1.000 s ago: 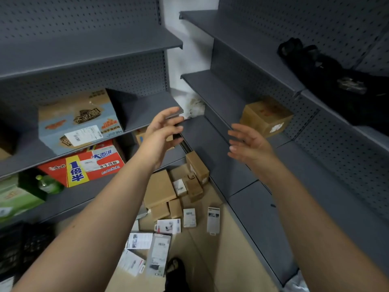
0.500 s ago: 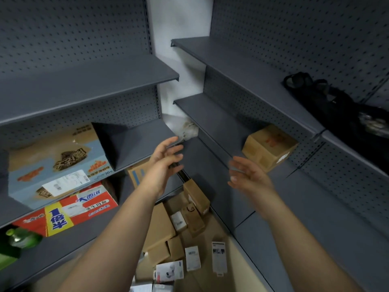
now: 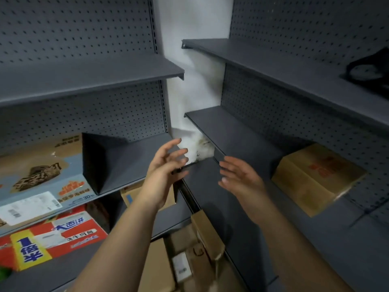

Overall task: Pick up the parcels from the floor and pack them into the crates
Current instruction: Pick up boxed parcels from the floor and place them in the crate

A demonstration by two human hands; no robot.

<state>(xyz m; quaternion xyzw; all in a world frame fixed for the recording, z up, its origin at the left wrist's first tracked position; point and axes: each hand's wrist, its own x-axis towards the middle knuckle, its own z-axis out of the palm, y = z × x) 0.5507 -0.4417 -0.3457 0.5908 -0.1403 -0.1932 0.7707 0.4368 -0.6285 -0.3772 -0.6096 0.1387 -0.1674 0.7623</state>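
My left hand (image 3: pixel 166 165) and my right hand (image 3: pixel 242 178) are raised in front of me, palms facing each other, fingers spread and holding nothing. Below them, brown cardboard parcels (image 3: pixel 207 234) lie on the floor in the corner between two grey shelf units, with a small white parcel (image 3: pixel 181 266) among them. No crate is in view.
Grey pegboard shelves stand left (image 3: pixel 90 74) and right (image 3: pixel 284 66). A large printed carton (image 3: pixel 40 175) and a red carton (image 3: pixel 52 239) sit on the left shelves. A brown box (image 3: pixel 315 178) rests on the right shelf, a black bag (image 3: pixel 370 70) above it.
The view has tilted upward, so most floor parcels have slipped out of the bottom. Both hands stay raised and empty, now a little closer to the shelves.
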